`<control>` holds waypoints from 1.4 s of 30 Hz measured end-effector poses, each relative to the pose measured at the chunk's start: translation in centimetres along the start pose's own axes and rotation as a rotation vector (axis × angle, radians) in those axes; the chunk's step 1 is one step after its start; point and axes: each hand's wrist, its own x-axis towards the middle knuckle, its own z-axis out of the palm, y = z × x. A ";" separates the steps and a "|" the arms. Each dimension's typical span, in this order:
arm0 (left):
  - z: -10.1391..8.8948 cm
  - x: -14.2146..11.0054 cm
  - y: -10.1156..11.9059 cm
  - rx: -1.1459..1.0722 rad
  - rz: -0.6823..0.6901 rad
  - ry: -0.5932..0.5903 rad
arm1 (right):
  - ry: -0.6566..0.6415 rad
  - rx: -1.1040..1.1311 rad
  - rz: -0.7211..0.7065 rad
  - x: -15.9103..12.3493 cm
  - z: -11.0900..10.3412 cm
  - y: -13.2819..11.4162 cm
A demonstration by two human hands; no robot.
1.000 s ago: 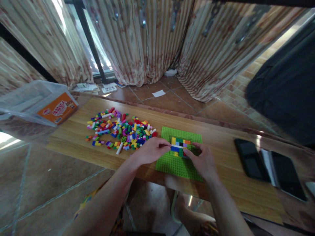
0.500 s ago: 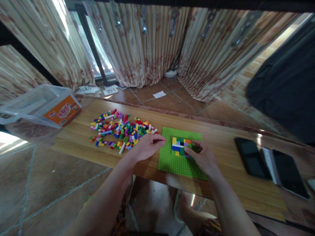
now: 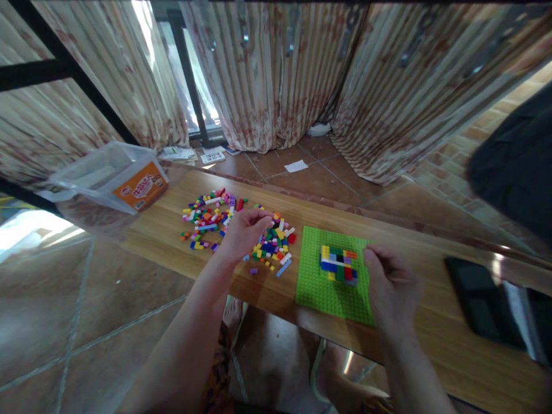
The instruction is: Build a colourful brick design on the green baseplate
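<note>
My left hand is over the pile of loose toy bricks. Its thumb and forefinger come together in a pinch; whatever lies between the tips, if anything, is too small to make out. On the green baseplate sits a flat patch of joined toy bricks in yellow, blue, white, red, green, orange and black. Over the plate's right edge is my right hand, apart from the patch. Its fingers are curled in toward the thumb and slightly blurred, hiding anything between them.
A clear plastic bin with an orange label stands at the table's left end. Toward the right lies a dark phone or tablet, with another dark flat thing beside it. Striped curtains hang beyond the wooden table.
My right hand has come off the brick patch and moved right to the plate's edge. My left hand has shifted from the plate's left edge back over the loose bricks. The view has turned left.
</note>
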 end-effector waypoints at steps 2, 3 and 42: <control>-0.2 0.1 -0.2 -0.030 -0.010 0.043 | -0.198 -0.085 -0.134 -1.5 1.0 -0.7; -0.3 0.2 -0.2 -0.039 -0.016 0.058 | -0.304 -0.126 -0.207 -2.2 1.5 -1.0; -2.0 -1.1 -1.1 0.779 0.115 -0.313 | -0.552 -0.345 -0.398 -2.3 10.5 -0.4</control>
